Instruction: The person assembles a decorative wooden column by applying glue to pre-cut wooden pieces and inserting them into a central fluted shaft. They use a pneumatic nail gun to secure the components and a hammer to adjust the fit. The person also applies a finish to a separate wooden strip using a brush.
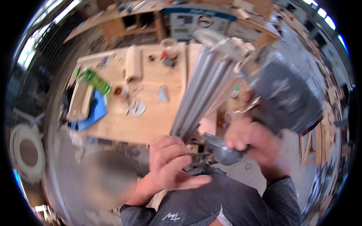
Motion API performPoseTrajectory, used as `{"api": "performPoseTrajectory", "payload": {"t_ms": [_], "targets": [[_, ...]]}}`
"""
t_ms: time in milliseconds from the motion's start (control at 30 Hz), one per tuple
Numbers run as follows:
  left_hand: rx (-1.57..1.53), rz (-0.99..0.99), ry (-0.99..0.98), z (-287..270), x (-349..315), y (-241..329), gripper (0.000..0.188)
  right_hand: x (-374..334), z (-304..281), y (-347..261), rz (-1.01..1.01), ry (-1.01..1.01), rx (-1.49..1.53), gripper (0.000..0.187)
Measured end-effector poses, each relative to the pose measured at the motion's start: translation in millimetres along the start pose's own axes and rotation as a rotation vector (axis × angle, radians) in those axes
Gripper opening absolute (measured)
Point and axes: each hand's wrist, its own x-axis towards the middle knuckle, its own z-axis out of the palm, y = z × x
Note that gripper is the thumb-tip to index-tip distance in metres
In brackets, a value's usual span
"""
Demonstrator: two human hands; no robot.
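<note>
Grey metal rails [203,83] rise slantwise before me to a pale end block [226,49]. My left hand [169,164] is at their lower end, its upper fingers bent beside the metal. Its thumb stretches out to the right, with a gap between thumb and forefinger. Closed fingers of my right hand [258,141] are on a grey, rounded handle-like part [225,151], which looks wrapped. A bulky dark-grey body [288,90], partly wrapped in shiny film, stands just beyond that hand. What joins these parts is blurred and partly hidden.
Left of the rails is a wooden worktop [151,124] with a green bottle [94,80], a blue cloth [96,109], a wooden moulding [133,63] and a tub [169,49]. Stacked wood [320,139] lines the right. A round blurred shape [107,180] is by my left forearm.
</note>
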Motion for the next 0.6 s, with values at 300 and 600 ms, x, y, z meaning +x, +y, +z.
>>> {"api": "performPoseTrajectory", "payload": {"t_ms": [300, 600], "targets": [[0.613, -0.738, -0.306, -52, -86, 8, 0.065, 58, 124, 202, 0.399, 0.128, 0.630, 0.016], [0.913, -1.051, -0.434, -141, -219, -139, 0.048, 57, 76, 268, 0.541, -0.325, -0.337, 0.049]]}}
